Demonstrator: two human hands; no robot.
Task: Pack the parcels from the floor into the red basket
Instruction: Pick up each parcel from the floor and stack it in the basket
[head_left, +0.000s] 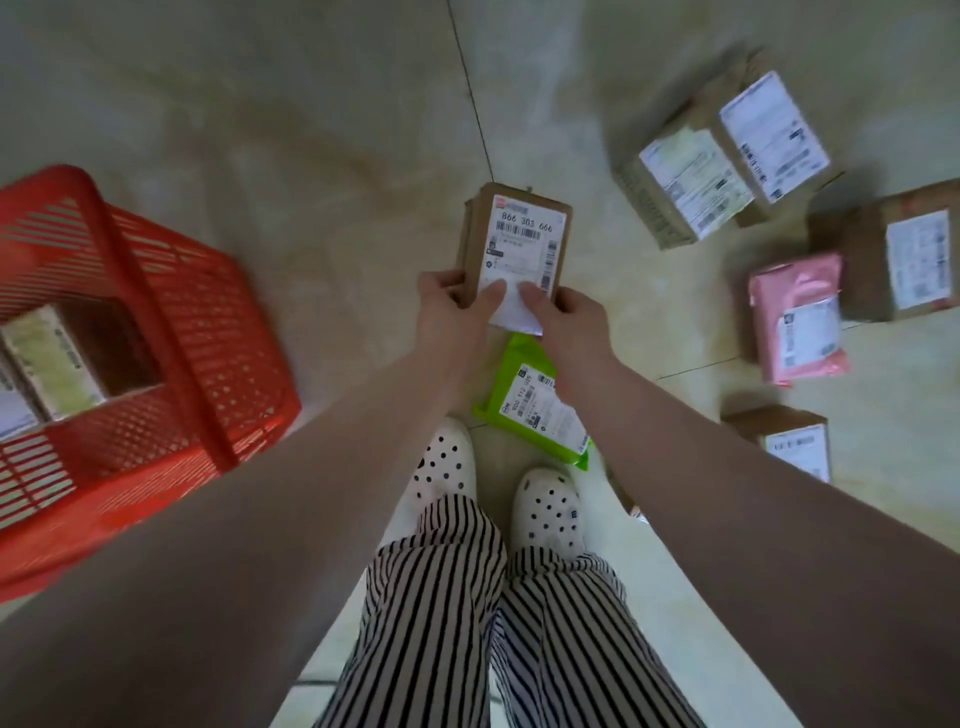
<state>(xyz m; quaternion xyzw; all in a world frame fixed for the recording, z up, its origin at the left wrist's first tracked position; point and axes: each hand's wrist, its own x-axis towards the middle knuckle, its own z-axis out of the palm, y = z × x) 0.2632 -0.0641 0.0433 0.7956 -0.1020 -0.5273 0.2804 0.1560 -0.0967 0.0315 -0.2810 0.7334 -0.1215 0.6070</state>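
Two hands, one item held: a brown cardboard parcel (514, 244), label up, raised over the floor (311, 130) in front of the person.
Label on held parcel: white, barcode, printed number 866 303 666; its near end hangs loose past the box edge.
Left hand (452, 306): fingers curled round the parcel's near left corner, thumb pressed on the label.
Right hand (566, 317): fingers wrapped at the near right corner, thumb on the label beside the other thumb.
Red basket (171, 312): slatted plastic with a handle bar across its top, on the floor to the left, well apart from the held parcel.
Basket contents: at least two labelled cardboard boxes (52, 364) lying on the bottom; further count cannot be told.
Green mailer bag (535, 400): flat on the floor under the right wrist, just ahead of the shoes, white label up.
Floor, right side: two brown boxes (727, 156) touching side by side; a larger brown box (904, 254) near the edge; a pink mailer bag (795, 317) touching it; a small brown box (789, 436) nearest the right forearm.
Wearer: striped trousers (467, 623), white perforated shoes (545, 509).
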